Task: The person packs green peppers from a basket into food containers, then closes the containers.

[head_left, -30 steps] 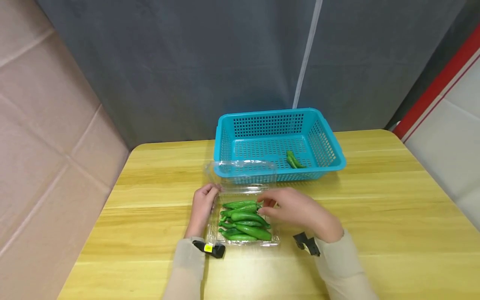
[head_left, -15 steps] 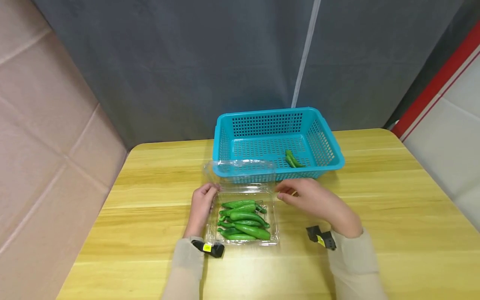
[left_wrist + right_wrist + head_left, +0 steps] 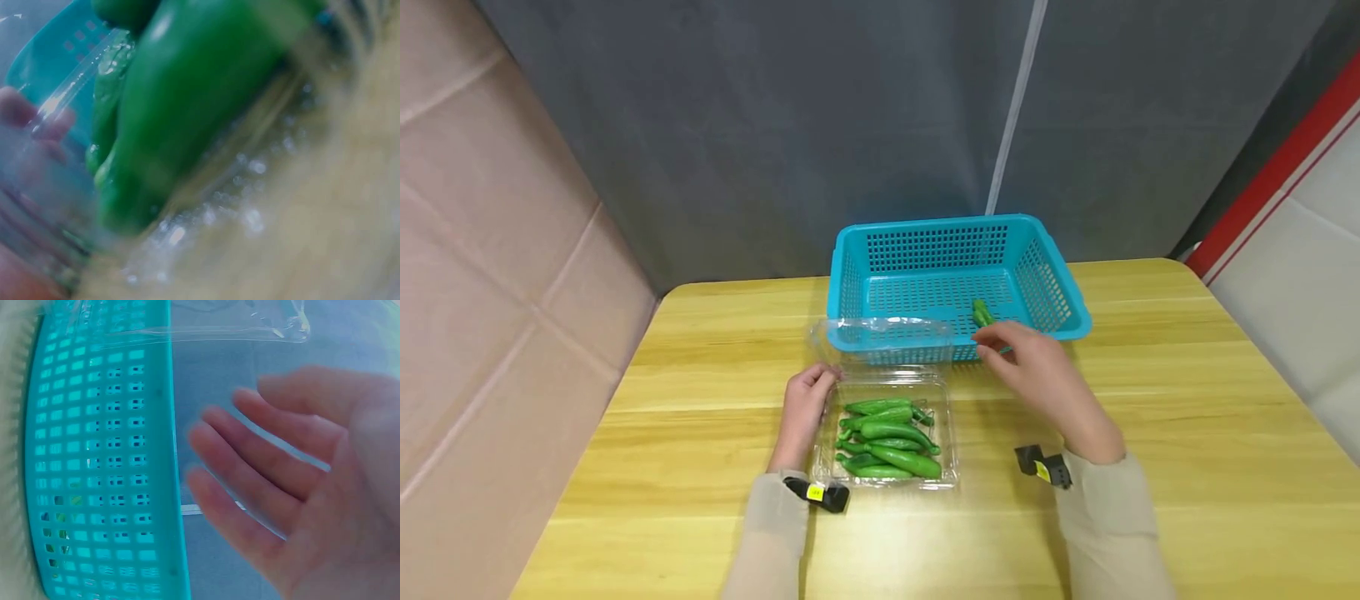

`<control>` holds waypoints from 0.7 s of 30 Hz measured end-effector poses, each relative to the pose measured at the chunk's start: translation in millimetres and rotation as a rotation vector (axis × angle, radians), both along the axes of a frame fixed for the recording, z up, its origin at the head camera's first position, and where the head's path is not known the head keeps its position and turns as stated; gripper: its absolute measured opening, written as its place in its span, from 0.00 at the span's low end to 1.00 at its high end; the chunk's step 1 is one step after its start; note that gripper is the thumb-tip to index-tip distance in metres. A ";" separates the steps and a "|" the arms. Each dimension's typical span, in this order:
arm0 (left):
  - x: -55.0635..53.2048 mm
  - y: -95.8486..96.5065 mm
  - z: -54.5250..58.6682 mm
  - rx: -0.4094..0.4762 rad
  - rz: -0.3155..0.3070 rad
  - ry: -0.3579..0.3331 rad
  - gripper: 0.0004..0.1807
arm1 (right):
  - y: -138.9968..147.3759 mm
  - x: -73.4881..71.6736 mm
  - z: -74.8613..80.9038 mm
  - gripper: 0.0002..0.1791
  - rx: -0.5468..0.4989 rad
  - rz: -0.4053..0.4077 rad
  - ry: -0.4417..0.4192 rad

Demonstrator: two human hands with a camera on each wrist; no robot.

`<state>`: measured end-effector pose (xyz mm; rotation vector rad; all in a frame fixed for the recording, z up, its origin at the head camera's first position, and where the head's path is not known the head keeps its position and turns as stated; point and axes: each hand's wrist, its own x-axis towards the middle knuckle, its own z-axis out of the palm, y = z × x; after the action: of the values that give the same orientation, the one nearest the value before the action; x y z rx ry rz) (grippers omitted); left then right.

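Observation:
A clear plastic clamshell box [image 3: 952, 442] stands in front of me with its lid [image 3: 880, 342] raised at the back. Several green peppers [image 3: 891, 435] lie crosswise inside; one large pepper [image 3: 187, 87] fills the left wrist view. My left hand [image 3: 803, 412] pinches the box's left side near the hinge. Above the front rim of a blue basket [image 3: 1072, 292], my right hand [image 3: 1048, 379] hovers, its fingers loosely bent and holding nothing in the right wrist view. A green pepper [image 3: 981, 312] in the basket shows partly behind that hand.
The blue basket stands directly behind the box, and the raised lid overlaps its front left wall. Wooden tabletop [image 3: 700, 417] runs around both. A grey curtain [image 3: 775, 142] hangs beyond the back edge, with a pinkish padded wall [image 3: 490, 333] at left.
My right hand has moved from over the peppers in the box, right and then forward to the basket's front rim. My left hand stays at the box.

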<state>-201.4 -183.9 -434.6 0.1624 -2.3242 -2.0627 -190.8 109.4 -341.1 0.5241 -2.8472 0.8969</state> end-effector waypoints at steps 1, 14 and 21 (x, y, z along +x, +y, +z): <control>-0.1 -0.1 0.0 0.003 -0.001 0.000 0.14 | 0.4 -0.7 -0.6 0.13 -0.010 -0.022 0.024; 0.9 -0.6 -1.3 -0.018 0.006 0.001 0.14 | -2.0 -26.5 -10.4 0.17 -0.013 -0.141 0.080; 1.1 -0.2 0.0 0.018 -0.004 -0.003 0.13 | 1.2 -42.8 -12.8 0.20 0.060 -0.139 0.044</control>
<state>-200.3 -184.1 -434.6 0.1617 -2.3102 -2.0874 -233.6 110.6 -353.8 0.3417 -2.8367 0.7683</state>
